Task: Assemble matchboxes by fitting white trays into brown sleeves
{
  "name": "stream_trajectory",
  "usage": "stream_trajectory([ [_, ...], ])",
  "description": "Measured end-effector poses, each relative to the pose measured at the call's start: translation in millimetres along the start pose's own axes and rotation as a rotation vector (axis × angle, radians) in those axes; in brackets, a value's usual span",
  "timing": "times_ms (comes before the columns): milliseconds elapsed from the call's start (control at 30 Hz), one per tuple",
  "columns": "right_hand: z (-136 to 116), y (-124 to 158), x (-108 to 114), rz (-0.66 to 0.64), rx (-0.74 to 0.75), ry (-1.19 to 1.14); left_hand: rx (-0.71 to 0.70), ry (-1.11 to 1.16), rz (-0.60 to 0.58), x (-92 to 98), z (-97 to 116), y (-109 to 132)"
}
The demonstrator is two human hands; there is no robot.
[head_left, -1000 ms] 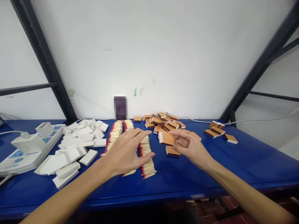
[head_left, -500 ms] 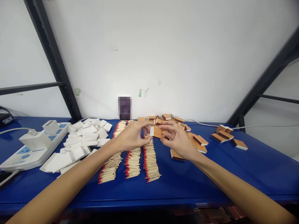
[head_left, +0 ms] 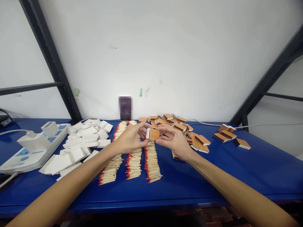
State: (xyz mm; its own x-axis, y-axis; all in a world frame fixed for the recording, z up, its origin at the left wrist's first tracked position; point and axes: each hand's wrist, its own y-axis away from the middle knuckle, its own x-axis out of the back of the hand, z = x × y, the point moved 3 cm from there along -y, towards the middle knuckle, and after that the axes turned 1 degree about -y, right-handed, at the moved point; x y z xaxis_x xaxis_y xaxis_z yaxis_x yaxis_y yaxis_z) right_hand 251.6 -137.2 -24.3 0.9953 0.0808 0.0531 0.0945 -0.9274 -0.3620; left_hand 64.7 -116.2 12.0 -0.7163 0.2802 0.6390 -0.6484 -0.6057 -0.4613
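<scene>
Between my two hands, above the rows of matches, is an orange matchbox with its white inner tray showing at the left end. My left hand pinches that white end between thumb and fingers. On the right side, the fingers and thumb of my right hand hold the printed sleeve. Below lie red-tipped matches in three long rows. Behind and beside my right hand is a heap of orange matchboxes, one of them partly hidden under that hand.
White paper trays are piled on the left of the blue table. Farther left lies a power strip with plugged-in chargers. A phone leans on the wall. Several matchboxes lie apart at the right, near a white cable.
Both hands have shifted slightly left with the matchbox, which is turned a little. The thumb and fingers of my right hand have moved along with it. The piles look unchanged.
</scene>
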Motion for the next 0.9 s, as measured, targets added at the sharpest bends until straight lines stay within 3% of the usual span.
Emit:
stream_trajectory([
  [133, -3.4, 1.7, -0.4, -0.019, 0.030, -0.057, -0.032, -0.043, 0.003, 1.9, 4.7, 2.1],
  [267, -9.7, -0.3, 3.9, 0.008, 0.092, 0.081, -0.104, -0.100, 0.005, 1.9, 7.5, 5.0],
  [467, -11.5, -1.0, 2.3, -0.212, 0.018, 0.167, -0.228, -0.363, 0.014, -1.1, 0.5, 8.1],
  [633, -7.1, 1.9, 4.1, -0.195, -0.037, 0.127, -0.147, -0.366, -0.109, 1.4, 2.3, 9.6],
  [767, -4.3, 2.8, 3.4, -0.239, -0.003, 0.134, 0.008, -0.244, -0.159, 6.8, 5.4, 6.8],
  [900, -2.7, 4.0, 3.7, -0.249, 0.065, 0.251, 0.048, -0.239, -0.194, 8.0, 3.5, 3.6],
])
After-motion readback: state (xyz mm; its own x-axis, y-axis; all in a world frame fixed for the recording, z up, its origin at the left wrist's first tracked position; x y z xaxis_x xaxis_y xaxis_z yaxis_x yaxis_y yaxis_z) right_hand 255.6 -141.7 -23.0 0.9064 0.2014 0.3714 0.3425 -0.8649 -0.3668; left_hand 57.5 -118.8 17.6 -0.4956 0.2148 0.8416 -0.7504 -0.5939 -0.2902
